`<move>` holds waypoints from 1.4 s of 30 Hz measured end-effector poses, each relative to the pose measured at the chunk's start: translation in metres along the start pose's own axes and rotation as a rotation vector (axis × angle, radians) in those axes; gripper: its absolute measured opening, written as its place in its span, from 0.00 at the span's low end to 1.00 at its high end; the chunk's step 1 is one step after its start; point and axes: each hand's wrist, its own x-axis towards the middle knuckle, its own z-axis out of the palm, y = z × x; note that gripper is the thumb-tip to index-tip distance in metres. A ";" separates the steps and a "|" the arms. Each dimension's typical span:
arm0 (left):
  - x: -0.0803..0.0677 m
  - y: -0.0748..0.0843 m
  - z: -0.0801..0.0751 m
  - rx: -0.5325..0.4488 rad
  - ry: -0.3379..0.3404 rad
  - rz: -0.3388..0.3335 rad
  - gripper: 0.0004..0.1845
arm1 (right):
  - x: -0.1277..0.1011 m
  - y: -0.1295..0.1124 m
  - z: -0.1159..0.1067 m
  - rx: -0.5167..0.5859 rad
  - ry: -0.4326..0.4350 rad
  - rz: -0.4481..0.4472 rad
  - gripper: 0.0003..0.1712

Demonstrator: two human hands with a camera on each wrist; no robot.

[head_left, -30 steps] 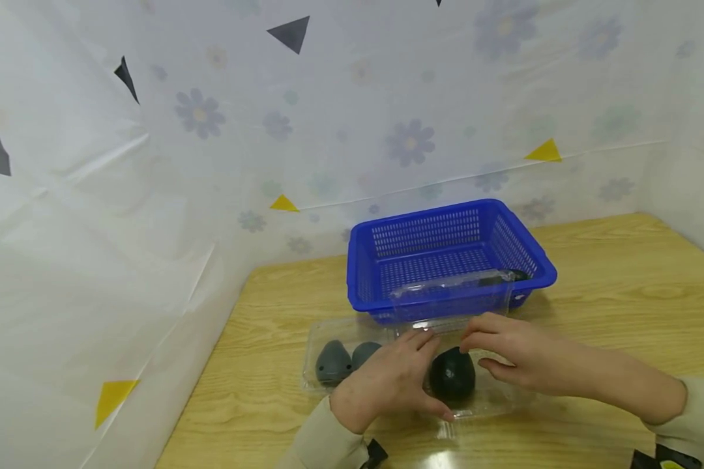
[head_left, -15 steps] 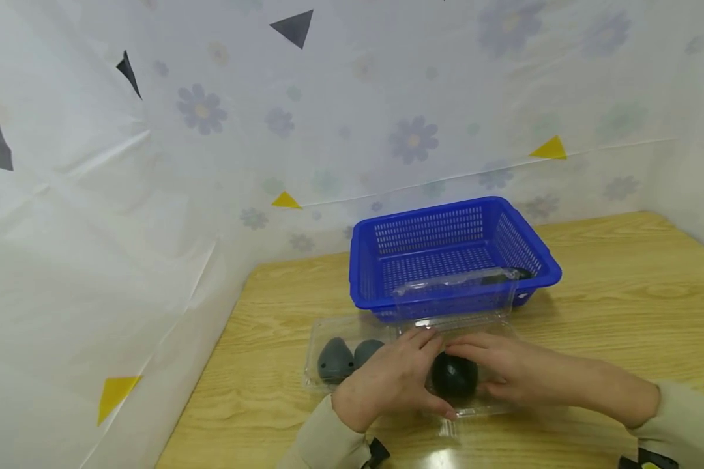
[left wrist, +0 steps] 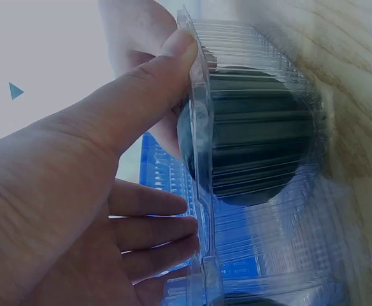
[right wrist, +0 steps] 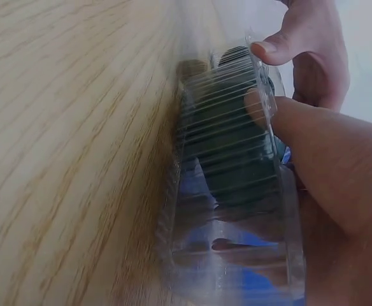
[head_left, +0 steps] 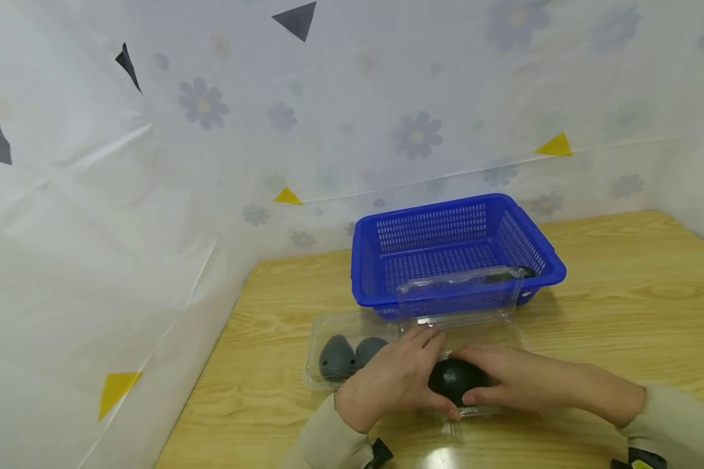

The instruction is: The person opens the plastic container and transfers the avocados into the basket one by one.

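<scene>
In the head view, a dark green, pear-shaped avocado (head_left: 454,379) lies in a clear plastic clamshell box (head_left: 507,333), whose raised lid (head_left: 457,296) leans over the basket's front. My right hand (head_left: 516,376) grips the avocado, thumb on the near side and fingers on the far side. The left hand (head_left: 390,378) spans the box's left part. In the left wrist view, its thumb (left wrist: 176,48) rests on the box's rim while the other fingers (left wrist: 154,233) extend fairly straight beside it. Through the ribbed wall, the right wrist view shows the right thumb (right wrist: 256,108) inside against the avocado.
To the left stands another clear box (head_left: 322,326) holding two grey-green avocados (head_left: 337,358), partly behind my left wrist. Behind both boxes is a blue perforated basket (head_left: 422,212) with a dark item (head_left: 525,271) in its right front corner. The wooden table (head_left: 610,273) meets a patterned sheet at the back.
My right hand has moved left and down into the box and closed around the avocado, which now lies more sideways. The left hand has stayed nearly in place.
</scene>
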 end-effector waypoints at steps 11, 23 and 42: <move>0.001 -0.001 0.000 -0.008 0.034 0.029 0.57 | 0.006 -0.002 0.001 0.049 -0.001 -0.034 0.40; 0.003 0.001 0.001 0.004 0.024 0.018 0.56 | -0.001 -0.002 -0.003 0.033 0.057 -0.029 0.36; 0.006 0.004 0.001 0.011 0.006 0.005 0.57 | -0.013 0.002 -0.009 0.046 0.053 0.031 0.35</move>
